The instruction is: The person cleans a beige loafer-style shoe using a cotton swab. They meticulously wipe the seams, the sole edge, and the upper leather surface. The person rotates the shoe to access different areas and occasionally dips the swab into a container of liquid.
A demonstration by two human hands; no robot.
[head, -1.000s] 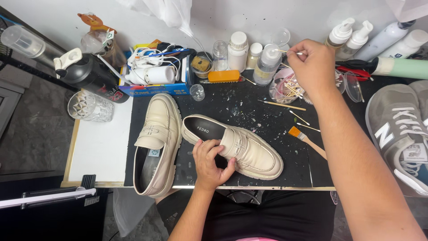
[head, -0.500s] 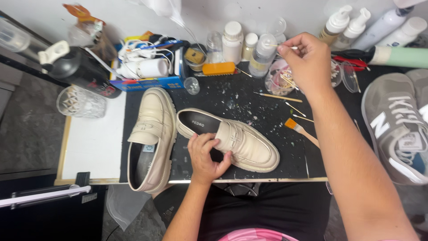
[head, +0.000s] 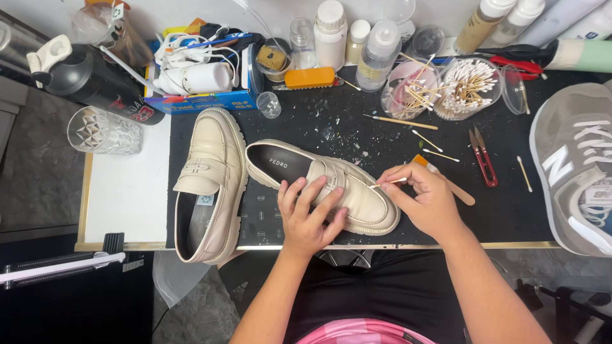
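A cream loafer [head: 357,191] lies on its side on the black mat [head: 319,127] near the front edge. My left hand [head: 309,213] presses flat on its near side with fingers spread, steadying it. My right hand [head: 424,200] pinches a cotton swab [head: 387,183] whose tip points at the loafer's toe area. The second cream loafer [head: 207,185] lies to the left, its opening toward me.
A cup of cotton swabs [head: 468,86] and a pink-lidded cup [head: 408,89] stand at the back right, beside bottles [head: 331,32]. Red snips [head: 483,156], loose swabs and a small brush lie on the mat. A grey sneaker [head: 574,172] sits far right, a glass tumbler [head: 102,130] left.
My right hand came down from the swab cup at the back to the loafer's toe, now holding a cotton swab. My left hand stays on the shoe.
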